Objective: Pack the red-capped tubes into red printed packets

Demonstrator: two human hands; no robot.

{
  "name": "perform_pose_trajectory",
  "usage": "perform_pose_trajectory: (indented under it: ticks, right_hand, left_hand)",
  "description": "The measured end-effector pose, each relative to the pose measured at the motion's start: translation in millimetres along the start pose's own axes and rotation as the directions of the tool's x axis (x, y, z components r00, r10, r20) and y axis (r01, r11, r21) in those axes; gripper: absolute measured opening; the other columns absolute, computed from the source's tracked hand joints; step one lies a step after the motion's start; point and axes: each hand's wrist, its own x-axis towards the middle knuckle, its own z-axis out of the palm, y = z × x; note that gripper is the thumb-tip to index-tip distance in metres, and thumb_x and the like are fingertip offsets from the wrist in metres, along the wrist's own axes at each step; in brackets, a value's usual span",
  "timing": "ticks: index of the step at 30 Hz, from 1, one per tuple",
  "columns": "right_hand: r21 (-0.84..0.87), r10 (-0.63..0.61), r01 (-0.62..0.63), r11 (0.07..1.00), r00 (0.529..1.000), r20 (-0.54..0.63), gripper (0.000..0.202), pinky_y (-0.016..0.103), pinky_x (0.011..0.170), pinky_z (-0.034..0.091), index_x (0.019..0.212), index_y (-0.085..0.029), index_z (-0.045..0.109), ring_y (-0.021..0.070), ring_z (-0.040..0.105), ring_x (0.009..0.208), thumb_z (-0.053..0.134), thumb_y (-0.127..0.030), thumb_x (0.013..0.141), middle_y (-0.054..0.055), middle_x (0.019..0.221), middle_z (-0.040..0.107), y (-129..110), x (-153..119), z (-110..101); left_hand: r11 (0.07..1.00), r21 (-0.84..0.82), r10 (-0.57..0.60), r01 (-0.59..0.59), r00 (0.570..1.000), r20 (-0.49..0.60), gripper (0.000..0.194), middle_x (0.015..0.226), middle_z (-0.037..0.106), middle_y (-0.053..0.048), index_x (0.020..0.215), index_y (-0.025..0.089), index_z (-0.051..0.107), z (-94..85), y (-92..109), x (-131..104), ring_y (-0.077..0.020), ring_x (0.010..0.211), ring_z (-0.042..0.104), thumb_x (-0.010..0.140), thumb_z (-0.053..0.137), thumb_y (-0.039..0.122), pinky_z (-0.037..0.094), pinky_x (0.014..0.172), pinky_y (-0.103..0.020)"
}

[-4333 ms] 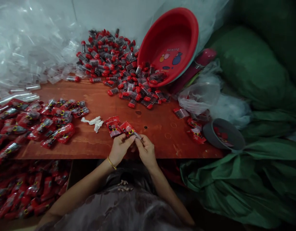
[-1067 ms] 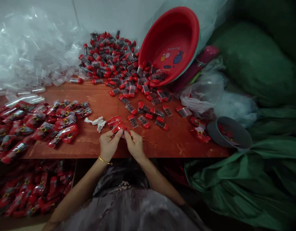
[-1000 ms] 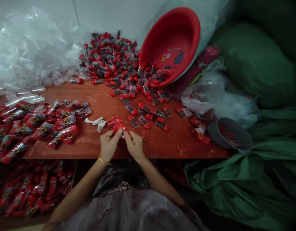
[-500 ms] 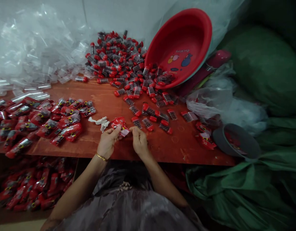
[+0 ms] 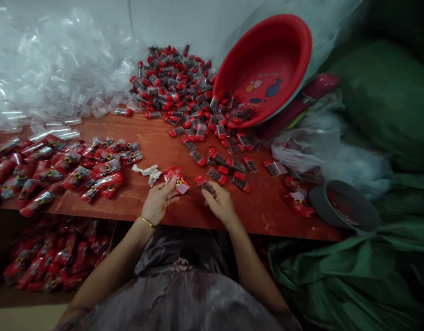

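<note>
My left hand (image 5: 157,200), with a gold bracelet at the wrist, pinches a small red printed plastic wrapper (image 5: 176,177) just above the table. In my right hand (image 5: 220,202) is a small clear tube (image 5: 207,187) with a red cap and dark contents, slightly blurred, a short way right of the wrapper. Crumpled white cloth or tissue (image 5: 148,173) lies left of the wrapper. Several similar capped tubes (image 5: 217,176) are scattered just beyond my right hand. Left of my left hand, filled red packets (image 5: 105,184) lie in a heap.
A large red basin (image 5: 267,50) tilts over the big pile of tubes (image 5: 177,82). Clear plastic sleeves (image 5: 60,69) are heaped at back left. A grey bowl (image 5: 322,209) lies tipped at the right edge, by green cloth (image 5: 318,271). More packets (image 5: 60,257) fill a box below the table.
My right hand has moved right, away from the wrapper's edge, and has picked up a red-capped tube from the table. My left hand keeps the wrapper. The view has shifted slightly.
</note>
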Motion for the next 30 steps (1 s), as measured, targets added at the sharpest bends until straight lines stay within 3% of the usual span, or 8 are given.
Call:
perform_pose_trajectory:
  ticks: [2,4,8,15,17,23,30]
  right_hand:
    - [0.269,0.068,-0.099,0.958,0.990,0.122,0.028,0.023,0.045,0.042,0.097,-0.017,0.060,0.0099,0.049,0.043,0.050,-0.038,0.081,-0.001,0.064,0.060,-8.6,-19.5,-9.2]
    - [0.387,0.103,-0.181,0.904,0.971,0.214,0.027,0.020,0.040,0.038,0.093,-0.017,0.061,0.0075,0.046,0.039,0.055,-0.037,0.076,-0.003,0.059,0.057,-19.1,-33.2,-15.0]
    - [0.437,0.152,-0.273,0.857,0.945,0.290,0.023,0.016,0.037,0.034,0.085,-0.015,0.063,0.0056,0.047,0.038,0.061,-0.032,0.069,-0.004,0.055,0.057,-32.0,-37.2,-16.2]
    - [0.538,0.201,-0.471,0.699,0.851,0.485,0.021,0.014,0.030,0.026,0.075,-0.014,0.063,0.0031,0.040,0.028,0.062,-0.032,0.063,-0.006,0.047,0.057,-28.7,-26.3,-9.0]
    - [0.558,0.196,-0.481,0.677,0.848,0.493,0.021,0.014,0.029,0.026,0.074,-0.015,0.063,0.0033,0.041,0.028,0.062,-0.032,0.063,-0.005,0.047,0.058,-27.8,-26.6,-6.9]
    - [0.596,0.202,-0.377,0.709,0.918,0.340,0.022,0.014,0.032,0.029,0.081,-0.015,0.063,0.0029,0.042,0.031,0.063,-0.033,0.067,-0.006,0.052,0.058,-24.6,-27.4,-3.0]
    - [0.549,0.145,-0.328,0.769,0.926,0.349,0.018,0.014,0.035,0.035,0.078,-0.017,0.062,0.0035,0.044,0.037,0.064,-0.032,0.067,-0.006,0.055,0.057,-29.9,-24.0,-2.9]
  left_hand:
    - [1.000,0.012,0.021,-0.021,1.000,-0.009,0.048,0.069,0.070,-0.004,0.067,0.013,0.063,1.7,-1.6,-0.5,-0.0132,0.062,0.064,0.038,0.087,0.044,0.050,0.057,-0.023]
    - [0.998,0.029,0.046,-0.046,0.999,-0.001,0.047,0.067,0.069,-0.003,0.065,0.012,0.064,4.6,-3.6,-1.8,-0.0120,0.060,0.063,0.038,0.087,0.043,0.050,0.058,-0.023]
    - [0.993,0.084,0.079,-0.083,0.995,0.057,0.045,0.063,0.068,-0.003,0.063,0.011,0.067,10.0,-6.1,-6.9,-0.0117,0.058,0.060,0.039,0.087,0.043,0.050,0.060,-0.025]
    - [0.963,0.148,0.205,-0.227,0.967,0.151,0.034,0.060,0.067,0.000,0.065,0.012,0.071,7.4,-7.0,-11.8,-0.0080,0.052,0.054,0.050,0.084,0.040,0.046,0.058,-0.021]
    - [0.962,0.141,0.212,-0.235,0.964,0.158,0.033,0.063,0.068,-0.001,0.067,0.013,0.071,6.6,-7.6,-11.6,-0.0092,0.054,0.055,0.051,0.083,0.040,0.047,0.058,-0.022]
    - [0.971,0.109,0.194,-0.214,0.967,0.162,0.034,0.065,0.068,0.000,0.071,0.014,0.071,7.8,-11.9,-9.7,-0.0105,0.057,0.057,0.051,0.083,0.039,0.049,0.060,-0.024]
    - [0.968,0.084,0.220,-0.237,0.959,0.177,0.031,0.066,0.068,0.002,0.070,0.016,0.070,11.3,-21.6,-11.2,-0.0088,0.058,0.056,0.048,0.086,0.031,0.048,0.063,-0.022]
